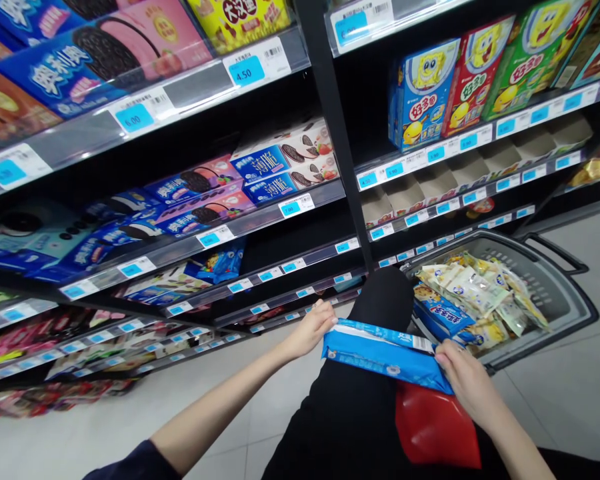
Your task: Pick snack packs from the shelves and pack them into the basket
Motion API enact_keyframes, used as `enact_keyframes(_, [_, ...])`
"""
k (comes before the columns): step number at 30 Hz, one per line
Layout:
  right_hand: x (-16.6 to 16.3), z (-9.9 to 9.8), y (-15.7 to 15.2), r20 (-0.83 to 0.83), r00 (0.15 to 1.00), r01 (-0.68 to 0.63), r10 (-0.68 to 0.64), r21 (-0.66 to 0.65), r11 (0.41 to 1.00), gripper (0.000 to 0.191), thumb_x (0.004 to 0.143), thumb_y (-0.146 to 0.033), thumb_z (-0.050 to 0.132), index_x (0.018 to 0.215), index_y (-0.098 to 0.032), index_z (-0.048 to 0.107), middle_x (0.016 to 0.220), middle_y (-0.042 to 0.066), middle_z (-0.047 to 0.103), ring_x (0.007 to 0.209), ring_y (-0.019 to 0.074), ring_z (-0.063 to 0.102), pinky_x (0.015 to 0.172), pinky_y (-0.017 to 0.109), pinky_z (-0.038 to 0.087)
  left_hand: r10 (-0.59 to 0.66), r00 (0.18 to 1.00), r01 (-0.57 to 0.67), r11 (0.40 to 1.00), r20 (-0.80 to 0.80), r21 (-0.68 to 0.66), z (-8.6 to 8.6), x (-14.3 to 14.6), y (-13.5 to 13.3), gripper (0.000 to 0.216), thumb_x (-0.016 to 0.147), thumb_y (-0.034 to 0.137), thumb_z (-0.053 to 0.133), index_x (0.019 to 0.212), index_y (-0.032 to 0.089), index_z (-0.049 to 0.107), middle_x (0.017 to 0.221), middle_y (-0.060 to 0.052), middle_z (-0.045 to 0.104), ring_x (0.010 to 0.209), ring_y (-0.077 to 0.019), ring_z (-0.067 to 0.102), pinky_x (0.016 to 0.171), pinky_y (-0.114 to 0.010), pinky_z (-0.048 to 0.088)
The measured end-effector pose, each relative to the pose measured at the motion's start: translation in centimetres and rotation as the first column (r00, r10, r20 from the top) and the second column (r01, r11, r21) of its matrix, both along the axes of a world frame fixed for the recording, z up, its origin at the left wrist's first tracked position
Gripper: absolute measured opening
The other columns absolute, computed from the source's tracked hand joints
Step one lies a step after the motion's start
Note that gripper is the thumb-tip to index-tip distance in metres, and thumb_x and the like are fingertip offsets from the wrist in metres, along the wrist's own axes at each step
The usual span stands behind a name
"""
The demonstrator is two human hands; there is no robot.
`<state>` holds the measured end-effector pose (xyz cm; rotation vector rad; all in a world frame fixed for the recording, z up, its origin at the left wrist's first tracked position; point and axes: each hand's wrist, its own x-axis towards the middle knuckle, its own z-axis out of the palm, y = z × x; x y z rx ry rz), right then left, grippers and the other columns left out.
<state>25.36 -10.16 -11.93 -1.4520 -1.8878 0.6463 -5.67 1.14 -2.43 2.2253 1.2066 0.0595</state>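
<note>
You grip a long blue snack packet (387, 353) by its two ends, your left hand (307, 330) closed on the left end, your right hand (467, 380) pinching the right. It lies across your lap, just beside the near-left rim of the grey basket (570, 300) holding pale wrapped snacks (480, 290).

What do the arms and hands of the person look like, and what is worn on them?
Both hands, the left hand and the right hand, are bare: no gloves, rings or watch show. The forearms are uncovered too. A dark navy sleeve covers the upper left arm. The fingers are slim, with short nails.
</note>
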Motion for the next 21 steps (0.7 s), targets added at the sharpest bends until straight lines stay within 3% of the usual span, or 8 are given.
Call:
enact_keyframes(5, [-0.6, 0.4, -1.3, 0.270, 0.962, -0.060, -0.045, 0.367, 0.928, 0.024, 0.092, -0.032, 0.043, 0.089, -0.017, 0.061, 0.080, 0.008, 0.065, 0.074, 0.0193, 0.062, 0.069, 0.031, 0.046, 0.087, 0.981, -0.043, 0.970, -0.176, 0.240, -0.7, 0.1, -1.3, 0.041, 0.095, 0.034, 0.028, 0.068, 0.016, 0.053, 0.076, -0.005, 0.048, 0.078, -0.0187, 0.042, 0.074, -0.034, 0.039])
enact_keyframes(8, [-1.2, 0.7, -1.6, 0.394, 0.918, -0.148, -0.050, 0.456, 0.877, 0.020, 0.091, -0.021, 0.046, 0.097, -0.014, 0.064, 0.083, 0.009, 0.068, 0.074, 0.0199, 0.063, 0.072, 0.033, 0.048, 0.069, 0.948, 0.050, 0.932, -0.311, 0.358, -0.1, 0.9, -1.6, 0.037, 0.095, 0.028, 0.029, 0.073, 0.015, 0.057, 0.080, -0.008, 0.051, 0.079, -0.0217, 0.045, 0.076, -0.039, 0.041])
enact_keyframes(11, [-1.6, 0.8, -1.6, 0.405, 0.912, -0.155, -0.070, 0.495, 0.855, 0.025, 0.088, -0.006, 0.041, 0.091, -0.012, 0.066, 0.080, 0.010, 0.068, 0.074, 0.0197, 0.063, 0.075, 0.034, 0.048, 0.025, 0.919, 0.153, 0.896, -0.393, 0.416, 1.6, 2.1, -2.1, 0.028, 0.092, 0.018, 0.031, 0.087, 0.014, 0.059, 0.091, -0.012, 0.054, 0.085, -0.0245, 0.048, 0.079, -0.043, 0.042])
enact_keyframes(16, [-1.7, 0.3, -1.5, 0.375, 0.918, -0.062, -0.133, 0.464, 0.884, 0.032, 0.088, -0.004, 0.034, 0.090, -0.010, 0.065, 0.083, 0.013, 0.068, 0.078, 0.0221, 0.063, 0.076, 0.036, 0.049, -0.181, 0.943, 0.248, 0.941, -0.278, 0.229, 4.1, 3.9, -2.9, 0.031, 0.089, 0.010, 0.037, 0.114, 0.019, 0.052, 0.115, -0.009, 0.054, 0.104, -0.0222, 0.049, 0.085, -0.035, 0.044])
enact_keyframes(19, [-2.1, 0.2, -1.7, 0.403, 0.903, -0.072, -0.147, 0.480, 0.874, 0.031, 0.086, -0.002, 0.034, 0.091, -0.008, 0.065, 0.084, 0.014, 0.067, 0.080, 0.0220, 0.063, 0.078, 0.035, 0.048, -0.276, 0.944, 0.292, 0.954, -0.180, 0.069, 4.1, 5.1, -3.3, 0.030, 0.093, 0.018, 0.035, 0.117, 0.023, 0.052, 0.116, -0.005, 0.056, 0.107, -0.0176, 0.051, 0.089, -0.031, 0.043])
enact_keyframes(21, [-2.8, 0.3, -2.0, 0.420, 0.896, -0.088, -0.142, 0.483, 0.871, 0.032, 0.085, -0.001, 0.034, 0.091, -0.008, 0.064, 0.085, 0.014, 0.067, 0.080, 0.0214, 0.064, 0.078, 0.033, 0.048, -0.302, 0.936, 0.318, 0.946, -0.184, 0.066, 3.5, 6.1, -3.8, 0.027, 0.093, 0.029, 0.039, 0.114, 0.024, 0.055, 0.117, -0.004, 0.057, 0.108, -0.0192, 0.050, 0.094, -0.034, 0.040])
